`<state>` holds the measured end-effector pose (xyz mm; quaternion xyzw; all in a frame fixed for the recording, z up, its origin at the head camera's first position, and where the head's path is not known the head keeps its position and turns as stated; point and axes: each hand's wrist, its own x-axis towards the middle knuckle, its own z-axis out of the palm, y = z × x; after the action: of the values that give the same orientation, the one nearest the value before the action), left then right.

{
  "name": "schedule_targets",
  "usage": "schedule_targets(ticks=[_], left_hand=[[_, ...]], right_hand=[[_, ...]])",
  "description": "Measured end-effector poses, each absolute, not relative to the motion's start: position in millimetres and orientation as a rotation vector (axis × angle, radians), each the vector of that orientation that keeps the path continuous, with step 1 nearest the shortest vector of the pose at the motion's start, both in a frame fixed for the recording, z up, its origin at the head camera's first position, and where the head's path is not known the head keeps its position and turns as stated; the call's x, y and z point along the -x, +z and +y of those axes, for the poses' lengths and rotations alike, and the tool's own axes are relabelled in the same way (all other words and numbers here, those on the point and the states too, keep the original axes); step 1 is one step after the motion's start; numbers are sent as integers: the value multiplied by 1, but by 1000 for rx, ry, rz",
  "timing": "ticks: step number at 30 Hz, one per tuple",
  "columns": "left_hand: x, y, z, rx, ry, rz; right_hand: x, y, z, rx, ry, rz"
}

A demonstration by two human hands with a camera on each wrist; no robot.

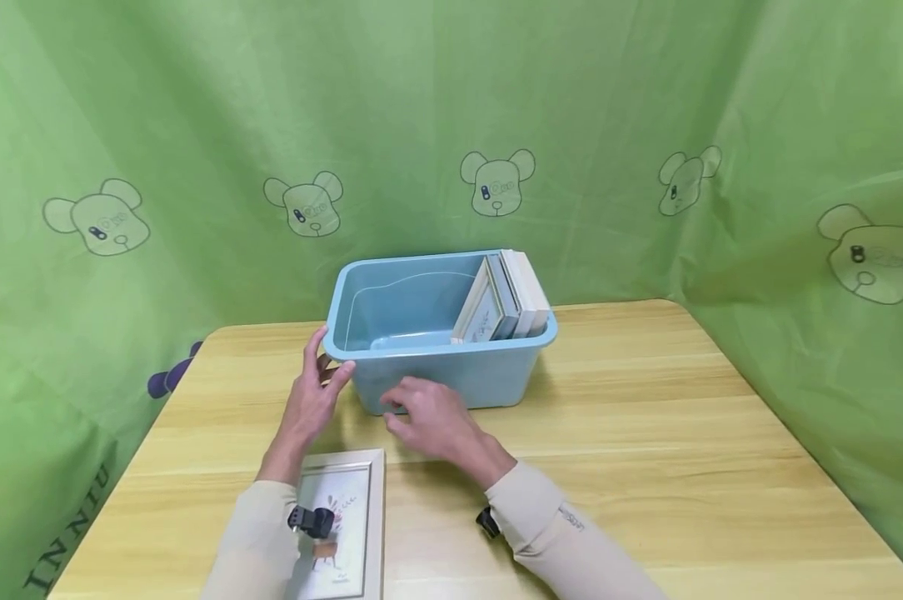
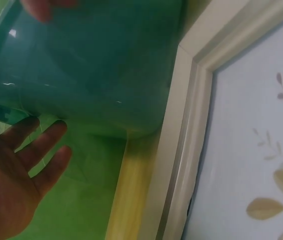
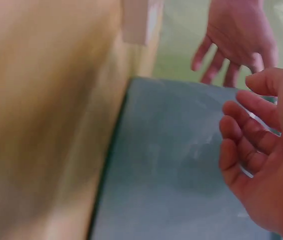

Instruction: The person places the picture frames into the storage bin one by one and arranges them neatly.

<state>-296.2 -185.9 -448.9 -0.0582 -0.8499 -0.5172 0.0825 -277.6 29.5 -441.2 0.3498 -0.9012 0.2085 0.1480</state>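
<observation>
A light blue plastic bin [image 1: 436, 371] stands on the table, with several picture frames [image 1: 507, 300] leaning upright at its right end. My left hand [image 1: 312, 404] is at the bin's front left corner, thumb in front and fingers along the side. Its fingers [image 2: 44, 145] look spread and fairly straight in the left wrist view. Before the bin's front wall, my right hand [image 1: 432, 417] has loosely bent fingers and holds nothing; its palm [image 3: 276, 175] shows in the right wrist view. A white picture frame [image 1: 376, 517] with a plant print lies flat under my left forearm.
The wooden table [image 1: 646, 467] reaches out to both sides of the bin. Green curtain [image 1: 399, 100] with bear-head drawings hangs behind and at the sides. A small purple object [image 1: 170, 379] shows beyond the table's left edge.
</observation>
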Motion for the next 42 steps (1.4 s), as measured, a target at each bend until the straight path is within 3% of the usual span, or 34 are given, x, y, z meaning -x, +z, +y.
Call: schedule_targets(ticks=[20, 42], left_hand=[[296, -446, -186, 191, -1536, -2545], [295, -446, -187, 192, -1549, -2535]], right_hand=[[276, -480, -9, -954, 580, -3079], [271, -484, -24, -1012, 404, -3129]])
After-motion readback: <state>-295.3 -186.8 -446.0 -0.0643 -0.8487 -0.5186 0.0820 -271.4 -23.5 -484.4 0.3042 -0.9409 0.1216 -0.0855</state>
